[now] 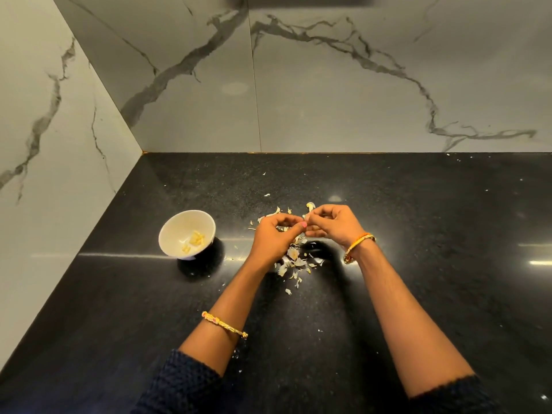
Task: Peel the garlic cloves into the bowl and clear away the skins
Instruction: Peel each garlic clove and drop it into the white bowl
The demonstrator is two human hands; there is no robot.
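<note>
Fingertips of both hands meet over the middle of the black countertop (418,264), where the left hand (273,237) and the right hand (336,224) pinch something small between them. It is presumably a garlic clove being peeled, but the fingers hide it almost wholly, so neither its long axis nor its skin state can be told.

The white bowl (186,234) stands to the left of the hands, toward the countertop's left edge and near the left wall. It is nearer the left hand, with bare counter between them. By that layout, dropping the peeled clove calls for a leftward reach, most easily by the left hand.

One bowl is in view. Inside it lie a few peeled cloves (195,240), clumped too closely for a sure count. Loose skins (294,259) litter the counter under and around the hands, too many and too small to count. No unpeeled cloves can be made out for certain.
</note>
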